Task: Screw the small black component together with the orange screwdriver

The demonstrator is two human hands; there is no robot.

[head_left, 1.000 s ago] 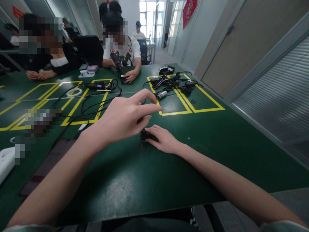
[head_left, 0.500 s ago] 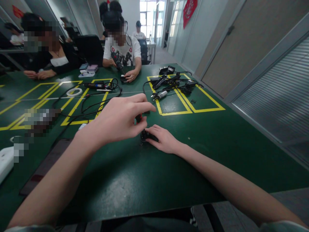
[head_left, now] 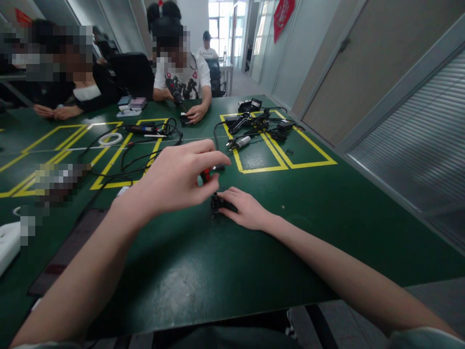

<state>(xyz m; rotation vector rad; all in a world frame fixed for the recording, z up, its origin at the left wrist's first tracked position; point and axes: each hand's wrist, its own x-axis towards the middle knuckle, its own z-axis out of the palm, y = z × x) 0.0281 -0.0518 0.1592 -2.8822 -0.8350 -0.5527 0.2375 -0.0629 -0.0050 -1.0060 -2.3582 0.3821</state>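
My left hand [head_left: 176, 174] is bent over the table in front of me, index finger and thumb curved with a gap between them. In that gap shows part of a red and black tool [head_left: 206, 175]; the hand hides the rest, including the other fingers. Just below the thumb, a short dark cylinder stands on a small black part [head_left: 217, 204]. My right hand [head_left: 247, 209] is closed round this part from the right and rests it on the green table [head_left: 225, 261]. Its exact kind I cannot make out.
Beyond my hands lie a pile of black cables and devices [head_left: 250, 123], a silver cylinder [head_left: 244, 142] and a white ring [head_left: 111, 139]. At left are a dark flat panel [head_left: 74, 242] and a white power strip [head_left: 9, 245]. Across the table a person [head_left: 185, 72] holds a black power tool.
Both hands keep nearly the same pose. My left hand has shifted slightly left, and the view has moved a little. The black part has stayed in place under my right hand.
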